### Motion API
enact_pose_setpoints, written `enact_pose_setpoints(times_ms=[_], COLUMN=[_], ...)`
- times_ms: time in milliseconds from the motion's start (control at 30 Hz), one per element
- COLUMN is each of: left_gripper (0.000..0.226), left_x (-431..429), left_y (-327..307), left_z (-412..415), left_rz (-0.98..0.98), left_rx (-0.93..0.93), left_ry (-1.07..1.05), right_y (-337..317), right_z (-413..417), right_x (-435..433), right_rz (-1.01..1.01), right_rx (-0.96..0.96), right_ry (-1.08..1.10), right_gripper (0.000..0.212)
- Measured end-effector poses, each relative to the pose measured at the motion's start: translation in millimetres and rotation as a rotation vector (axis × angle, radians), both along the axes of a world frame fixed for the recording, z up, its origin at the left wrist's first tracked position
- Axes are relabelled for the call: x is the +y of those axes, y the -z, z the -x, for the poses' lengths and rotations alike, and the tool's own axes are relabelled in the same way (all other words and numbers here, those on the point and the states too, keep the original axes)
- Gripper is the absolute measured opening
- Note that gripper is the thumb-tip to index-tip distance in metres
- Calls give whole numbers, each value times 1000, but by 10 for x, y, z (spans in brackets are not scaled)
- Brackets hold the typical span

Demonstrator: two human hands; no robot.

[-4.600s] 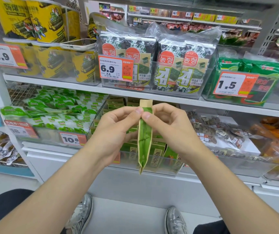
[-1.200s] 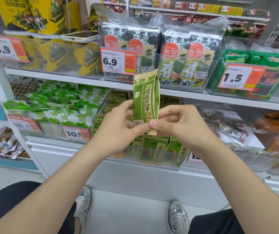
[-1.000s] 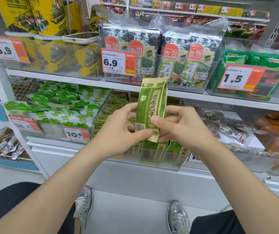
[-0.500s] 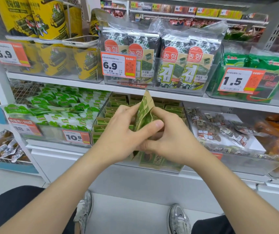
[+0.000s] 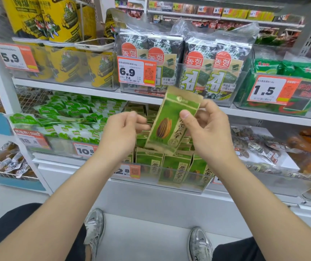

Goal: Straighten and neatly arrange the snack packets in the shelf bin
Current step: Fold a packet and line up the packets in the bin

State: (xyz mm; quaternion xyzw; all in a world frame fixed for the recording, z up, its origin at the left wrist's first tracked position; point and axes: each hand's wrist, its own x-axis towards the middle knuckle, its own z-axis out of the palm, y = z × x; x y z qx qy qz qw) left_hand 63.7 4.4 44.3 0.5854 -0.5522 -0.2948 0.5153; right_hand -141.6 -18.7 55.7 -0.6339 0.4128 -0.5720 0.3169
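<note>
Right hand point(image 5: 209, 129) pinches the green snack packet point(image 5: 169, 127) on my feed, thumb flat on the printed face and fingers curled behind. Left hand point(image 5: 124, 132) sits just beside the packet's left edge, fingers loosely curled and thumb clear of it; blur stops me telling whether the fingertips touch. I see the packet held upright above the clear shelf bin point(image 5: 188, 183), its long axis near vertical with the sealed top leaning to the right. The front, with its seed picture, faces the camera. Behind it stands white shelving point(image 5: 71, 88) with a grey floor point(image 5: 147, 232) below. On the upper shelf I make out yellow bags point(image 5: 56, 25) at the left, seaweed packs point(image 5: 200, 72) in the middle and green bags point(image 5: 305, 70) at the right, all in clear bins. Matching packets point(image 5: 177, 166) stand in rows inside the shelf bin on the middle shelf, faces forward. An orange-and-white price tag point(image 5: 136, 71) reads 6.9. Two silver shoes point(image 5: 94, 225) rest on the floor, well apart.
</note>
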Motion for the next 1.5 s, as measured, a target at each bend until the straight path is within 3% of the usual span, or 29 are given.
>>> enact_pose_setpoints(times_ms=[100, 167, 267, 467, 633, 767, 900, 1000, 1133, 1267, 1433, 1500], left_gripper=[44, 38, 14, 4, 53, 63, 58, 42, 23, 11, 6, 5], left_x=[-22, 2, 41, 28, -9, -36, -58, -49, -28, -6, 25, 21], left_y=[-3, 16, 37, 107, 270, 339, 316, 309, 325, 286, 254, 240], left_z=[-115, -134, -122, -198, -228, -258, -292, -263, -229, -257, -255, -269], left_rz=[-112, -158, -200, -103, -203, -266, -273, -219, -167, -151, -157, -150], left_rx=[-423, -666, -751, -879, -1110, -1127, -1021, -990, -958, -947, -992, -975], left_ry=[15, 85, 102, 71, 30, 16, 2, -24, -50, -58, -4, 31], right_y=[1, 32, 110, 146, 125, 171, 156, 155, 237, 125, 177, 174], right_z=[-14, -19, -57, -185, -173, -171, -126, -62, -114, -229, -403, -449], right_x=[-46, -90, -173, -221, -243, -280, -333, -383, -390, -306, -284, -276], right_rz=[97, 105, 74, 74, 57, 46, -38, -28, -13, 151, 48, 67], right_rx=[-95, -92, 8, 47, 50, 200, 311, 469, 774, 775, 1236, 1298], right_ry=[104, 124, 98, 38, 51, 41, 28, 52, -8, -24, -82, -27], right_gripper=[17, 17, 18, 20, 19, 19, 23, 27, 15, 20, 27, 29])
